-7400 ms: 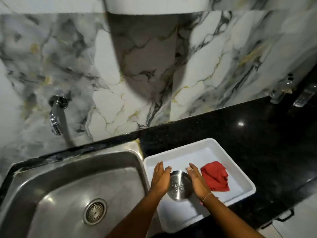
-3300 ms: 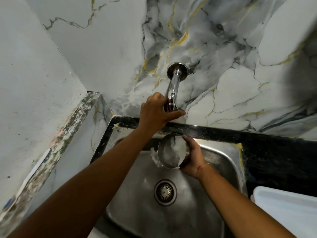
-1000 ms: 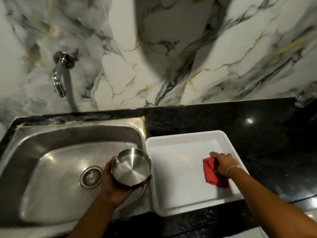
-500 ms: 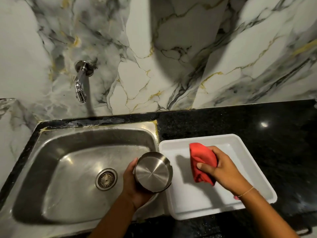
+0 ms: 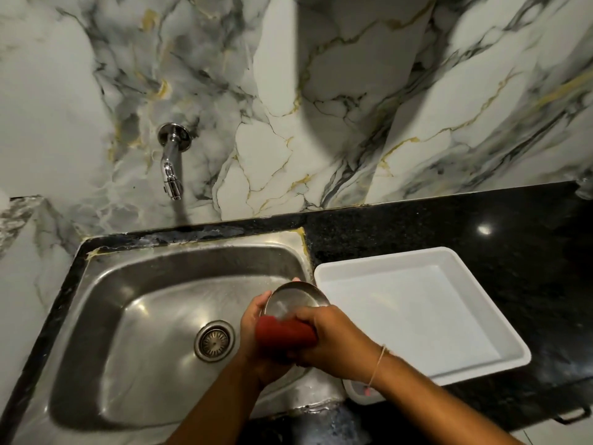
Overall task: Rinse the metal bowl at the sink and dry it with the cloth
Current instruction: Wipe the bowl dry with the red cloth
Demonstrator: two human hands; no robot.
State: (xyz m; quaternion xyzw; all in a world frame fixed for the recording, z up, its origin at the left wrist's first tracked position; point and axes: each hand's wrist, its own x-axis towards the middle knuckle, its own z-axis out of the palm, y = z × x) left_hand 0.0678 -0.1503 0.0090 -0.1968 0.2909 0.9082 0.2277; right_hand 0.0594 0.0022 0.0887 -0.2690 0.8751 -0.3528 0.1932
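Your right hand clamps the red cloth against the metal bowl, which your left hand grips, fingers wrapped round it, over the sink's right edge; just beside sits the white tray, with the tap on the marble wall beyond

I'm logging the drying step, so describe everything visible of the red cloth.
The red cloth looks like soft fabric, bunched into a rounded wad. The right hand grips it and presses it against the metal bowl, which the left hand holds tilted above the sink's right side. Fingers hide its right part.
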